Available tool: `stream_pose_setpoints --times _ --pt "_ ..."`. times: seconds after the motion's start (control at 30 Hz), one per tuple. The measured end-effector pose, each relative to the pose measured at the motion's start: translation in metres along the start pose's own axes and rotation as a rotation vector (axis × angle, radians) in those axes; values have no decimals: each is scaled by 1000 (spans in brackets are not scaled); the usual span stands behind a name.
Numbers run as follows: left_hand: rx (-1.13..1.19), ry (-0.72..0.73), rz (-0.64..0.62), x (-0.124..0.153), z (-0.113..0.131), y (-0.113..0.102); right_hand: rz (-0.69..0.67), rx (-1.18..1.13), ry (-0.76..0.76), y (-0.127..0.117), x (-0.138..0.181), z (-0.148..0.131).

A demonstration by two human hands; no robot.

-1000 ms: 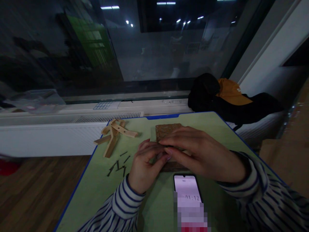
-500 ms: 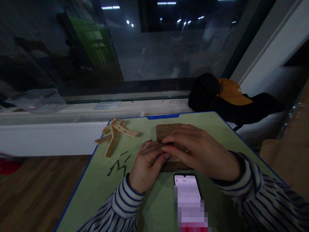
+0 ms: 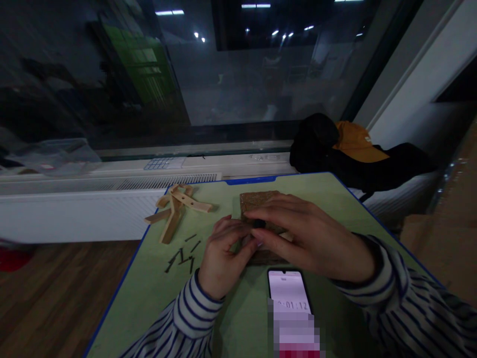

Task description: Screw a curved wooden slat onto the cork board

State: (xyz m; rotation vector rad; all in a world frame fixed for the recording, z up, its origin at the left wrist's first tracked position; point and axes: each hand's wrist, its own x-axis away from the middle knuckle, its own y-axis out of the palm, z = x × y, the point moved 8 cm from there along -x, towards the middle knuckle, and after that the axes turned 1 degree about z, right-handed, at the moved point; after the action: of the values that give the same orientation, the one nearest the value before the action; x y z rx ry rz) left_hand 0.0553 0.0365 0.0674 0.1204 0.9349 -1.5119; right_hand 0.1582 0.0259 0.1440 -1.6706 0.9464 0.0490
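Note:
Both hands meet over a rough brown slab [image 3: 257,200] lying on the green table [image 3: 238,318]. With thumb and fingers, my right hand [image 3: 309,236] pinches a small black knob-like piece [image 3: 260,224]. My left hand [image 3: 224,253] is closed right beside it, its thumb and fingertips together; what they hold is hidden. A sliver of pale wood [image 3: 286,235] shows beneath the right fingers. Left of the hands lie several dark screws [image 3: 182,256], and farther back is a cluster of curved, pale wooden pieces [image 3: 175,214], some with holes.
A lit phone [image 3: 286,286] lies in front of the slab, near my right sleeve. Behind the table are a white radiator [image 3: 74,214] and a window. A black bag or garment [image 3: 316,149] and an orange cap [image 3: 359,141] sit at the back right.
The right fingers have parted slightly, and more of the black piece now shows between them. My left hand has barely moved. The phone screen now displays digits.

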Motion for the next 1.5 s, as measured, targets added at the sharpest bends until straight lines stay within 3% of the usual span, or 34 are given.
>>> stream_pose_setpoints --times 0.53,0.9,1.17,1.5 --pt "94 -3 -106 -1 3 7 -31 67 59 2 -2 6" --pt "50 -40 15 1 -2 1 -35 46 79 4 -2 7" --pt "73 -26 -16 -1 -2 0 -28 -12 7 2 -1 1" --pt "94 -23 -105 -1 1 5 -37 35 46 2 -2 6"
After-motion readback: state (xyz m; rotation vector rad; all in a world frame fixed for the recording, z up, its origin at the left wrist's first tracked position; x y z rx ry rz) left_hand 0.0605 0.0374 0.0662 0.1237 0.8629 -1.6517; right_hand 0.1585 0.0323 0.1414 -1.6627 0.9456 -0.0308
